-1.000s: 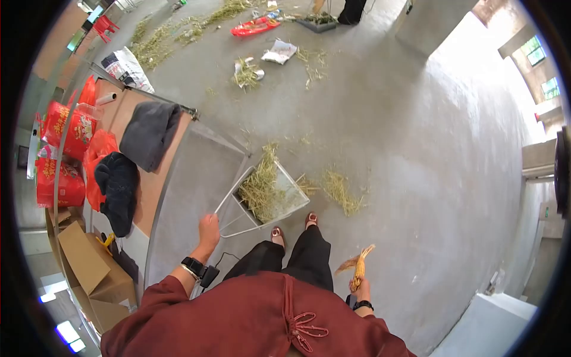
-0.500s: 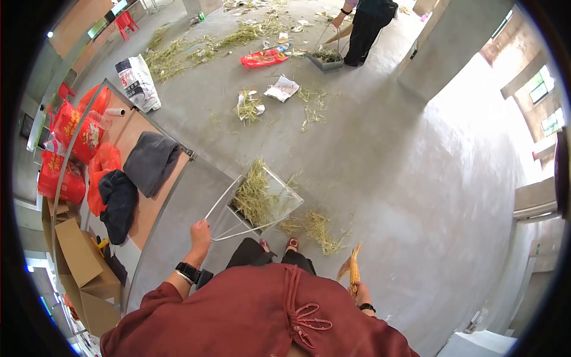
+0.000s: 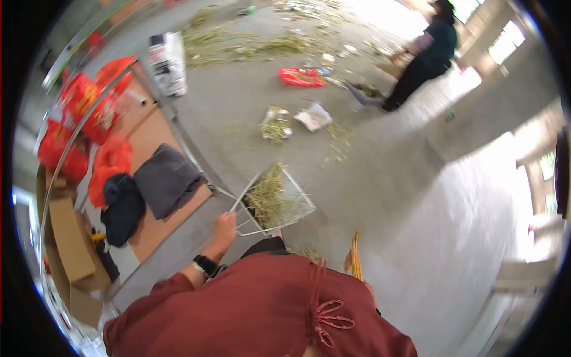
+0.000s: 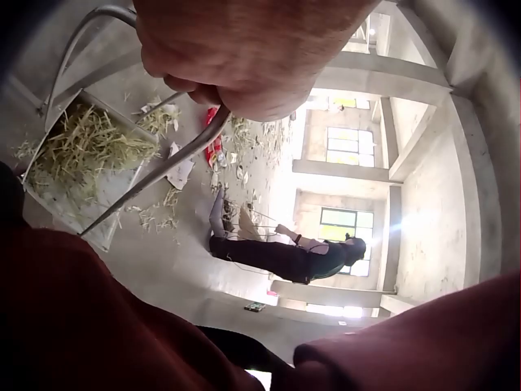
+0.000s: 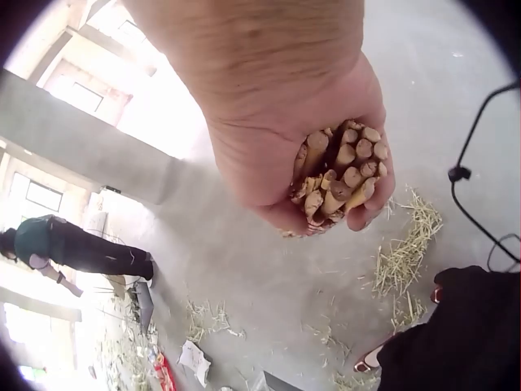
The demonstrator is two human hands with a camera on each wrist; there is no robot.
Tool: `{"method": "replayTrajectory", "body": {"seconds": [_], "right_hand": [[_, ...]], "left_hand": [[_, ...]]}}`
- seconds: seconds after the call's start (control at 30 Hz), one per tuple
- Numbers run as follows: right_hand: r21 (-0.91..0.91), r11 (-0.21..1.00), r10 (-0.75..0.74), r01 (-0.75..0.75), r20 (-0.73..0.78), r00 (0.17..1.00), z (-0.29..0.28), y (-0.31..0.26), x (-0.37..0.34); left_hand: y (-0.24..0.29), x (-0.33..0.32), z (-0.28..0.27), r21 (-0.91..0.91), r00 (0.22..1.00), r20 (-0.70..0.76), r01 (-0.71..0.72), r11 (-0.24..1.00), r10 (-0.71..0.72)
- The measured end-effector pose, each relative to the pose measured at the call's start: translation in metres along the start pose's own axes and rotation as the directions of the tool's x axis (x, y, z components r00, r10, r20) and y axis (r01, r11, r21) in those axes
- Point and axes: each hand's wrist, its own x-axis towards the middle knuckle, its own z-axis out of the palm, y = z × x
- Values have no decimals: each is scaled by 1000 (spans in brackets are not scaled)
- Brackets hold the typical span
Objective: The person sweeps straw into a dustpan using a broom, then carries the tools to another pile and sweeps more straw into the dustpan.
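Note:
My left hand (image 3: 225, 227) grips the bent metal handle (image 4: 175, 159) of a dustpan (image 3: 302, 212). Straw (image 3: 267, 193) is heaped inside the pan, which is just ahead of my feet. In the right wrist view, my right hand (image 5: 273, 155) has its fingers curled round a hand broom (image 5: 346, 175) made of bundled stalks, whose cut ends face the camera. From the head view, the yellowish broom (image 3: 355, 259) points forward at my right side, and the hand is mostly hidden by my sleeve and body.
Loose straw (image 5: 411, 244) and a paper scrap (image 3: 313, 116) lie on the floor. Farther off are a red plastic wrapper (image 3: 302, 77) and another person (image 3: 431, 53) with a dustpan. To the left, a table (image 3: 172, 229) bears red bags (image 3: 89, 107), folded cloth (image 3: 166, 178) and a dark garment.
I have moved forward, with the floor straw sliding back toward my body in view. The dustpan has come along in my left hand. More of the other person is in sight.

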Motion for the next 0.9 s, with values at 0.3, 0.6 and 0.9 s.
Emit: {"method": "replayTrajectory", "body": {"seconds": [0.3,0.6,0.9], "right_hand": [[-288,951,-41,108,227,973,83,-193,91],[-446,876,-42,185,312,949,134,-353,182],[-559,790,-37,251,365,930,212,-556,266]], "left_hand": [[17,128,18,-117,958,-80,267,957,-277],[54,251,-6,-349,893,-84,390,852,-442],[76,398,-53,-520,811,-235,361,774,-536]]}}
